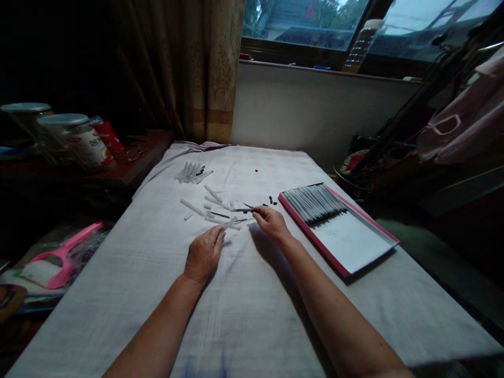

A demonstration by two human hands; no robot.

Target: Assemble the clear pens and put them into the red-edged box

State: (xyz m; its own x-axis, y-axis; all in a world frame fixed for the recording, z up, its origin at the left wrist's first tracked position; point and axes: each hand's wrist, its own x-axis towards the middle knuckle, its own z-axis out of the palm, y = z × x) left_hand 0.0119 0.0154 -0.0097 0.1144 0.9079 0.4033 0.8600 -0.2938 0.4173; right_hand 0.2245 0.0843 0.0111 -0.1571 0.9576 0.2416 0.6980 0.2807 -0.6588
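My left hand is closed around a clear pen barrel that points up and to the right. My right hand pinches a thin dark piece at its fingertips, perhaps a pen refill; its exact kind is hard to make out. Between and beyond the hands lie loose translucent pen barrels and dark thin refills. Small black caps or plugs are scattered just past my right fingers. Farther back on the left is a pile of barrels with a few black pieces on it.
On the right rests a pink-edged box lid with a row of black-tipped pens. A tiny red piece lies on the white cloth. Jars stand on a side table at left; a pink-handled item sits below it.
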